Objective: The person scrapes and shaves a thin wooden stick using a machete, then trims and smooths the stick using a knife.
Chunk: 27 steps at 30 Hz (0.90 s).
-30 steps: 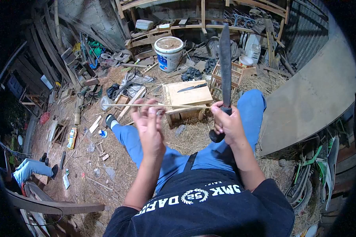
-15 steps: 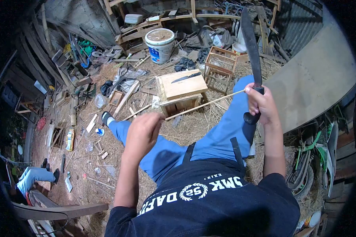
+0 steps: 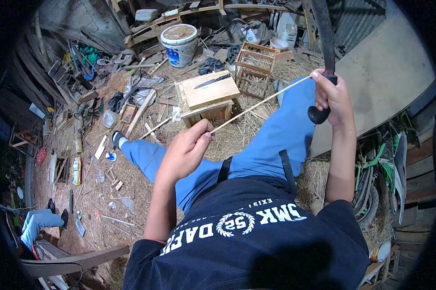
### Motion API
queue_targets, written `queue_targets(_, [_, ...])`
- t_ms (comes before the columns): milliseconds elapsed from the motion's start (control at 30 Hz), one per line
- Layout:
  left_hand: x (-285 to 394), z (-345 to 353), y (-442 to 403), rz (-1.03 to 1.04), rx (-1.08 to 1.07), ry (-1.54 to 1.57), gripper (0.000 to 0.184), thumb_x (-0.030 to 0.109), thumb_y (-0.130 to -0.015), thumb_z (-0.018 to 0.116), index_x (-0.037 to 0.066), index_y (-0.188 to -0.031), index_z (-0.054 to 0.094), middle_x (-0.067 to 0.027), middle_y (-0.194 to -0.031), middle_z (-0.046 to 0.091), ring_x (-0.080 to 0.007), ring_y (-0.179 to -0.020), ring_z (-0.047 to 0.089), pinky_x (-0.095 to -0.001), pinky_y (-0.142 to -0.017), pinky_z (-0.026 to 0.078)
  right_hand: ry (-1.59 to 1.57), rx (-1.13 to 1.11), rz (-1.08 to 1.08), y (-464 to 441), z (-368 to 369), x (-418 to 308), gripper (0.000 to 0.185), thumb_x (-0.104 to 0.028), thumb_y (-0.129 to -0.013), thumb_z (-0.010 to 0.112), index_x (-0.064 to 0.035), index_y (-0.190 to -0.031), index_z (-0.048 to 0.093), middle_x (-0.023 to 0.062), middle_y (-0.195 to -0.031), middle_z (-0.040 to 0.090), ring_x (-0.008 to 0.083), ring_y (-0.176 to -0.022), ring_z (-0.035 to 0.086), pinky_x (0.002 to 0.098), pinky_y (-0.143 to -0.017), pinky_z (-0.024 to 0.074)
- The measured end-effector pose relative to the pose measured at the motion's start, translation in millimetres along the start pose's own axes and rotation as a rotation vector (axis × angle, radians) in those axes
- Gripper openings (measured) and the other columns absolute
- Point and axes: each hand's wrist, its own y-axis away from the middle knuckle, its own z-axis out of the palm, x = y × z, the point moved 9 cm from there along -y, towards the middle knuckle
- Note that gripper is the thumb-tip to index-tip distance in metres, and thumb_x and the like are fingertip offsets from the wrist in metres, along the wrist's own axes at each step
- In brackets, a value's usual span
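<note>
My right hand (image 3: 335, 99) is closed round the dark handle of a machete (image 3: 326, 36), whose long blade points up and away. Its thumb and forefinger also pinch one end of a thin, pale stick (image 3: 261, 103). The stick slopes down to the left, to my left hand (image 3: 186, 147), where thumb and fingers are closed on the other end. Beyond the stick, a knife (image 3: 213, 81) with a black handle lies on a wooden board (image 3: 215, 96) that rests on a low wooden box (image 3: 206, 114).
A white bucket (image 3: 180, 46) and a slatted wooden frame (image 3: 254, 67) stand past the board. At right are a large leaning sheet (image 3: 372, 82) and a green bicycle (image 3: 376, 159). Another person's legs (image 3: 39, 224) show at lower left. Wood scraps and straw cover the floor.
My left hand has turned and now pinches the stick's near end, where before it hovered beside it. My right hand has shifted slightly right and up with the machete. The view has tilted.
</note>
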Motion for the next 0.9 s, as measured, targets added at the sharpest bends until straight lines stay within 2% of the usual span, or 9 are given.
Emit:
queue_targets(33, [-2.8,1.2,-1.6,0.002,-0.004,0.003,0.018,0.016,-0.099,0.047,0.0,-0.099,0.055,-0.0073,-0.085,0.054,-0.0182,-0.083,0.054,-0.0328,-0.076,0.045,0.003,0.005,0.002,1.0,-3.1,-1.8,0.018,-0.019,-0.093,0.074,-0.0074,-0.101,0.063,-0.0062,-0.058,0.046,0.0042,-0.041,0.039,0.0241,-0.038,0.0332])
queue_targets(100, [-3.7,0.6,-3.8,0.076,0.038,0.03,0.019,0.018,-0.098,0.048,0.0,-0.096,0.055,-0.0155,-0.077,0.06,-0.0303,-0.074,0.062,-0.0407,-0.069,0.047,0.008,0.045,-0.031,1.1,-13.9,-7.8,0.018,-0.019,-0.093,0.074,-0.007,-0.101,0.063,-0.0065,-0.058,0.045,0.0042,-0.041,0.039,0.0236,-0.039,0.0331])
queue_targets(133, [-6.9,1.8,-4.1,0.048,0.023,0.11,0.019,0.017,-0.099,0.048,-0.001,-0.095,0.054,-0.0126,-0.075,0.057,-0.0248,-0.072,0.058,-0.0378,-0.069,0.046,0.019,0.052,-0.039,0.7,-19.0,-9.1,0.019,-0.02,-0.093,0.074,-0.0069,-0.101,0.063,-0.0065,-0.059,0.046,0.0043,-0.041,0.038,0.0233,-0.04,0.0332])
queue_targets(333, [5.2,13.0,-8.1,0.048,-0.069,0.121,0.02,0.02,-0.103,0.049,0.001,-0.095,0.052,-0.0084,-0.073,0.048,-0.0182,-0.069,0.05,-0.0365,-0.066,0.044,0.057,0.13,-0.049,3.1,-31.2,-9.1,0.023,-0.025,-0.094,0.075,-0.0066,-0.1,0.064,-0.0061,-0.059,0.046,0.0037,-0.042,0.039,0.0225,-0.039,0.0325])
queue_targets(467, [2.5,21.6,-10.2,0.056,0.025,0.215,0.022,0.021,-0.108,0.047,0.003,-0.098,0.052,-0.0025,-0.072,0.045,-0.0123,-0.068,0.045,-0.0319,-0.063,0.04,0.13,0.195,-0.119,10.6,-21.2,-7.2,0.028,-0.033,-0.098,0.071,-0.006,-0.099,0.064,-0.0055,-0.06,0.048,0.0032,-0.042,0.039,0.0214,-0.039,0.0314])
queue_targets(667, [14.3,32.7,-12.0,0.029,0.178,0.706,0.02,0.023,-0.111,0.045,0.006,-0.104,0.051,0.0064,-0.076,0.039,-0.0035,-0.066,0.035,-0.022,-0.057,0.03,0.177,0.04,-0.167,27.1,18.9,18.9,0.042,-0.046,-0.104,0.057,-0.0057,-0.098,0.066,-0.0055,-0.059,0.048,0.0025,-0.044,0.042,0.0211,-0.041,0.0321])
queue_targets(767, [28.9,34.6,-11.9,0.005,0.154,0.849,0.019,0.023,-0.111,0.046,0.006,-0.104,0.051,0.0063,-0.076,0.039,-0.0034,-0.065,0.034,-0.0216,-0.056,0.028,0.24,-0.086,-0.273,34.8,52.6,20.5,0.047,-0.051,-0.102,0.058,-0.0068,-0.089,0.067,-0.0004,-0.057,0.052,0.0095,-0.045,0.049,0.0262,-0.044,0.0384])
queue_targets(833, [42.3,34.7,-13.2,0.023,0.178,0.851,0.019,0.023,-0.111,0.046,0.006,-0.105,0.051,0.0065,-0.076,0.038,-0.0032,-0.064,0.033,-0.0209,-0.056,0.027,0.683,-0.063,-0.564,48.3,76.9,-0.4,0.054,-0.058,-0.097,0.06,-0.0073,-0.08,0.065,0.0064,-0.059,0.057,0.0212,-0.05,0.06,0.0327,-0.049,0.0445])
queue_targets(900, [49.4,36.1,-13.0,-0.019,0.193,0.845,0.018,0.021,-0.111,0.045,0.005,-0.108,0.051,0.0067,-0.076,0.038,-0.0031,-0.064,0.032,-0.021,-0.057,0.026,0.731,-0.12,-0.619,54.4,91.7,-7.1,0.055,-0.06,-0.095,0.062,-0.0073,-0.079,0.065,0.0087,-0.06,0.058,0.0257,-0.053,0.063,0.0349,-0.05,0.0463])
